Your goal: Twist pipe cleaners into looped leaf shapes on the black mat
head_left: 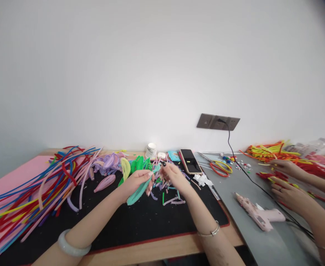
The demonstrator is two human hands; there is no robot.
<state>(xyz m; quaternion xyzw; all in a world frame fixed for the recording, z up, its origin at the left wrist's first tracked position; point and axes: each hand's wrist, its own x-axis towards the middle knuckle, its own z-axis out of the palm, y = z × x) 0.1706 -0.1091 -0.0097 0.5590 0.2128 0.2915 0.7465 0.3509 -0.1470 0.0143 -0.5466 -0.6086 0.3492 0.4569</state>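
Observation:
My left hand [138,182] is closed around a teal pipe-cleaner petal [137,194], made of nested loops, its narrow end pointing up and right. Close by, my right hand [175,178] is pinched near that narrow end. A small dark item [163,163] shows at its fingertips, too small to name. Behind my hands lie green pipe-cleaner loops [139,163] and a yellow-green loop [125,168]. A pink petal [105,183] rests left of my left hand, with purple loops [108,162] behind it. Cut pipe-cleaner bits [174,201] are scattered on the black mat [151,225].
Loose pipe cleaners [48,184] heap at left. A paper cup [151,150], a phone [190,161] and scissors [220,168] stand along the back. At right, a pink glue gun [259,212] lies on a grey mat [234,207], near another person's hands [287,194].

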